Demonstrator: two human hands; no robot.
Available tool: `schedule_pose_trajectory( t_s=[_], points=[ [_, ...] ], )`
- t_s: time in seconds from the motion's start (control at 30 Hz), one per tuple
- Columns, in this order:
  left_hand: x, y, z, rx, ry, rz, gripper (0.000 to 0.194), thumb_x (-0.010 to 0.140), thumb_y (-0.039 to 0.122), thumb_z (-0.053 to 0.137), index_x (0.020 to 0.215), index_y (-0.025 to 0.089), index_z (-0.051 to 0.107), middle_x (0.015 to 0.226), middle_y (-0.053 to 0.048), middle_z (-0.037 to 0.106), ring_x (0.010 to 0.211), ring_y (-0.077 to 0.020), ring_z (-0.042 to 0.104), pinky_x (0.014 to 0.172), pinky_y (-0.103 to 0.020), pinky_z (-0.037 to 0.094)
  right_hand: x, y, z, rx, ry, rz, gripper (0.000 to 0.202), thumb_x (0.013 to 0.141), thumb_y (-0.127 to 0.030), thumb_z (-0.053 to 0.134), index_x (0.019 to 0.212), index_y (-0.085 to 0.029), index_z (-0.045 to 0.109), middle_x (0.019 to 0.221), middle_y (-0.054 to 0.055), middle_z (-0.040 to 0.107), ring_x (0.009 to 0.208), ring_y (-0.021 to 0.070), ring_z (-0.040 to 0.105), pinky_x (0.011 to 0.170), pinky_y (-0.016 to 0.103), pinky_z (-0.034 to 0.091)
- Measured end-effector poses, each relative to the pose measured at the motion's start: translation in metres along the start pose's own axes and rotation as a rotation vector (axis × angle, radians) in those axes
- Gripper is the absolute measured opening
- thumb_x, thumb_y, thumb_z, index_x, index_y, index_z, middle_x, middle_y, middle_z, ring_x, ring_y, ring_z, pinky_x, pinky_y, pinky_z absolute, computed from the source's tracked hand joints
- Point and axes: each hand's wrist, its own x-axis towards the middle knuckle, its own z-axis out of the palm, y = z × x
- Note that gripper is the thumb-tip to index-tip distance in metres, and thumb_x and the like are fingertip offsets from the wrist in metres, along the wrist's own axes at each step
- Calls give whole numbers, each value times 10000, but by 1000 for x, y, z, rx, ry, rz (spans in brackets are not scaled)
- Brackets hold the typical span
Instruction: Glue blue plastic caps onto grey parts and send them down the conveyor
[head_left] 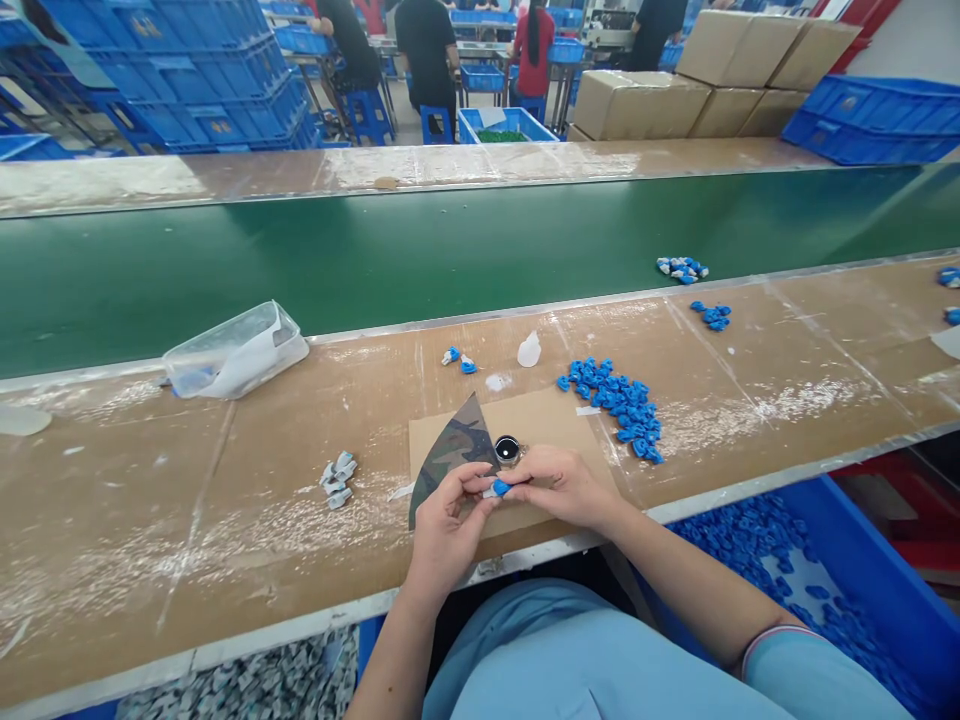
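Above a piece of cardboard (540, 420) my two hands meet fingertip to fingertip. My left hand (454, 520) pinches a small grey-white part (489, 491). A small blue part (501, 486) sits against it, gripped by the fingertips of my right hand (559, 485); how far the two fit together is hidden. Just beyond my fingers stands a small round metal-rimmed pot (508, 449) with a dark inside. A camouflage-patterned cloth piece (454, 450) lies on the cardboard's left side.
Loose blue parts (622, 405) lie right, several grey parts (339, 478) left. Blue-and-white pieces (459, 360) lie ahead, more (682, 269) on the green belt (360, 250). A clear plastic tub (236, 350) stands left. Below the table's edge is a blue bin (870, 560). People sit beyond.
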Motion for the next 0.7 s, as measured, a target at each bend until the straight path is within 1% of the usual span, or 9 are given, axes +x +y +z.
schedule_pose_trajectory(
  t_s=[0.07,0.17,0.27,0.33,0.4,0.47,0.5,0.6,0.7],
  points=[
    [-1,3,3,-40,-6,-20,296,711,242,691,1000,196,642,826,-43,710,819,-165,680,792,-302,555,-2,0,1,17,12,14,184,868,-360,635,919,-220,744,810,40,763,714,146,702,689,248,543],
    [0,5,10,-119,27,-55,280,682,250,713,942,187,629,795,-37,706,798,-159,683,759,-285,563,-5,-2,2,4,23,62,195,885,-370,610,946,-246,747,870,35,769,766,154,714,711,250,548],
    [10,8,11,-139,30,-83,288,657,273,734,908,188,622,780,-31,703,768,-155,682,736,-284,566,-4,2,-6,-42,8,69,229,885,-390,602,1013,-253,733,923,37,764,770,151,709,712,247,547],
    [25,9,5,-114,69,-82,312,634,292,749,898,184,621,784,-34,701,758,-159,679,723,-291,566,0,10,-19,-121,33,62,235,874,-387,614,1024,-246,727,885,36,762,719,146,691,701,255,543],
    [47,9,-4,-70,175,-58,327,610,302,756,878,177,618,799,-42,697,780,-166,676,746,-306,562,7,25,-39,-284,129,84,204,876,-341,609,999,-231,729,868,46,756,747,165,679,744,295,537],
    [72,7,-12,-21,286,-34,312,596,295,744,849,172,608,797,-45,689,791,-169,669,782,-325,556,16,41,-60,-504,220,163,179,870,-279,604,981,-214,728,950,78,743,896,214,665,848,369,509],
    [84,6,-16,7,327,-32,293,594,284,731,832,172,602,788,-44,684,783,-169,665,787,-333,555,22,49,-69,-606,227,223,178,857,-261,615,985,-207,726,1019,97,727,979,240,643,895,404,486],
    [114,4,-20,70,390,-25,242,603,244,683,815,177,585,779,-40,671,777,-169,659,809,-351,549,38,67,-86,-787,111,368,205,818,-239,658,1011,-197,715,1149,133,672,1113,285,577,960,470,429],
    [126,3,-21,92,400,-18,273,598,216,661,858,180,586,813,-43,667,774,-173,656,823,-368,541,46,73,-88,-809,-11,382,188,795,-208,684,981,-209,712,1087,117,695,1094,285,582,964,501,406]
  ],
)
